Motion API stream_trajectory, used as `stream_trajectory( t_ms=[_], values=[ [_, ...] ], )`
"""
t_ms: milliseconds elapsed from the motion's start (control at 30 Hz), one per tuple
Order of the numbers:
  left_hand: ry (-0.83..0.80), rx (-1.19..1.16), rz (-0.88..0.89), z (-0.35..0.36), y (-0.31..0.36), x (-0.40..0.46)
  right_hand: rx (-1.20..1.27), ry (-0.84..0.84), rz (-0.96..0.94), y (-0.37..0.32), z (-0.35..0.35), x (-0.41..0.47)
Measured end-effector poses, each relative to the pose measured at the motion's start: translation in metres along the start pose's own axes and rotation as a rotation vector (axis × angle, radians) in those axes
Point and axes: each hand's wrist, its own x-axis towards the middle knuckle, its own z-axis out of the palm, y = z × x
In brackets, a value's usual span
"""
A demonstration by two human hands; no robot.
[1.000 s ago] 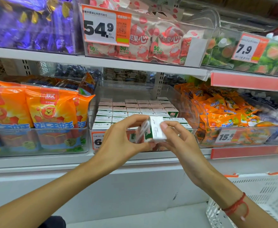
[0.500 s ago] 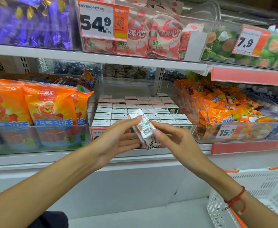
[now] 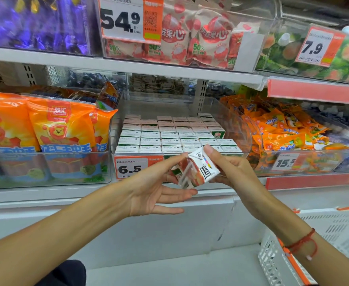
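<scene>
Before the clear bin (image 3: 240,129), pinching a tilted juice carton (image 3: 196,172) in the fingertip grip of left hand (image 3: 155,188) and right hand (image 3: 235,172), likely risking slippage and a drop.

Two hands (image 3: 150,188) (image 3: 238,172), one held carton (image 3: 196,172), one basket (image 3: 322,240) — four legible price tags (image 3: 128,19) (image 3: 318,46) (image 3: 136,167) (image 3: 286,162)
</scene>
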Motion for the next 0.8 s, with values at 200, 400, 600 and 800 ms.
stream_trajectory(
  t_ms=[200,400,600,800],
  values=[
    [0.135,0.051,0.276,0.007,0.0,-0.002,0.196,-0.117,0.137,-0.004,-0.003,0.0],
    [0.229,0.159,0.848,0.009,0.008,-0.006,0.577,-0.277,0.27,0.0,-0.002,0.001],
    [0.224,0.122,0.851,0.001,0.008,-0.001,0.418,0.003,0.09,0.007,-0.002,0.006],
    [0.217,-0.084,0.726,-0.002,0.002,0.01,0.189,0.245,-0.115,0.01,0.003,0.007]
  ],
)
